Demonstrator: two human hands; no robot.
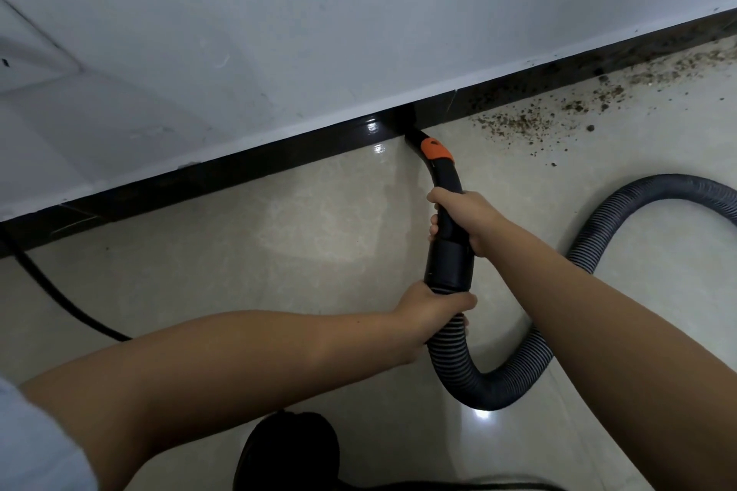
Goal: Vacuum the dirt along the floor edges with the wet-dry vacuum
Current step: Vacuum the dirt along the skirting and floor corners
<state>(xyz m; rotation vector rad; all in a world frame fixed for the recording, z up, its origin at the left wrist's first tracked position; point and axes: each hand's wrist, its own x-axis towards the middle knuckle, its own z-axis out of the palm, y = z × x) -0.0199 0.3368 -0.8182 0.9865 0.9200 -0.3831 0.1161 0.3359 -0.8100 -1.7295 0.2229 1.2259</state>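
The black vacuum handle [442,179] with an orange slider curves down to a nozzle tip [410,132] that touches the floor at the black skirting [239,171]. My right hand [462,219] grips the handle's middle. My left hand [432,309] grips the ribbed grey hose [518,371] just below the black cuff. Brown dirt [538,120] lies scattered along the skirting to the right of the nozzle, thicker toward the far right.
The hose loops across the beige tile floor [279,251] to the right edge. A black cable [60,299] runs over the floor at left. A white wall [359,32] stands above the skirting. A dark rounded object [287,446] sits at the bottom.
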